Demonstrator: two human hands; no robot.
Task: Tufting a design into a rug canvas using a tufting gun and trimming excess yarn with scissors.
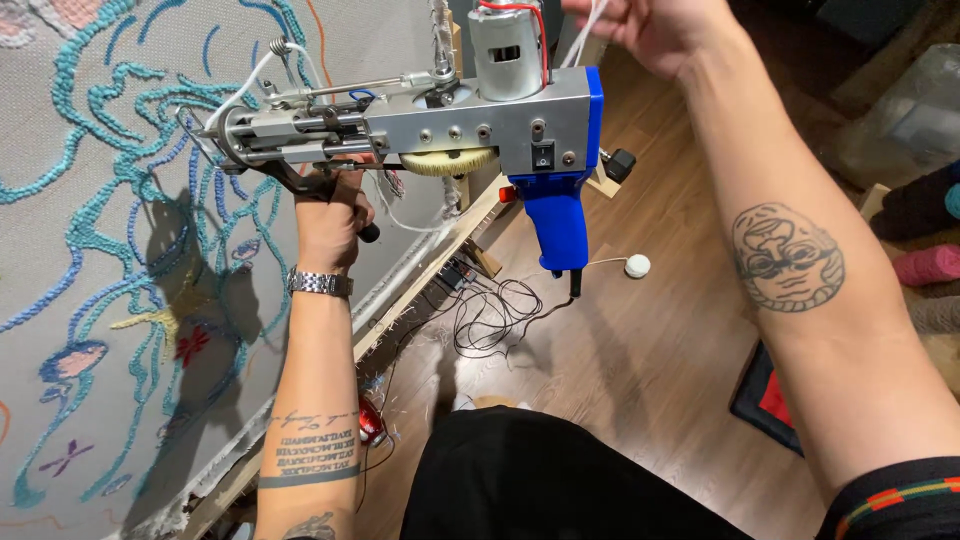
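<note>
A tufting gun (470,125) with a silver body, blue pistol grip and a grey motor on top hangs in front of me, its needle end pointing left. My left hand (333,215), a metal watch on its wrist, grips the black front handle under the barrel. Raised above the motor, my right hand (650,25) pinches a strand of white yarn (590,30). More white yarn (245,90) loops through the wire guide at the needle end. The grey tufting cloth (90,250) with blue and teal yarn outlines stands just left of the needle.
The cloth is stretched on a wooden frame (420,285). Black cables (495,315) lie tangled on the wooden floor below. A small white round object (637,265) lies on the floor. Yarn balls (925,265) and a clear plastic bin (905,115) are at right.
</note>
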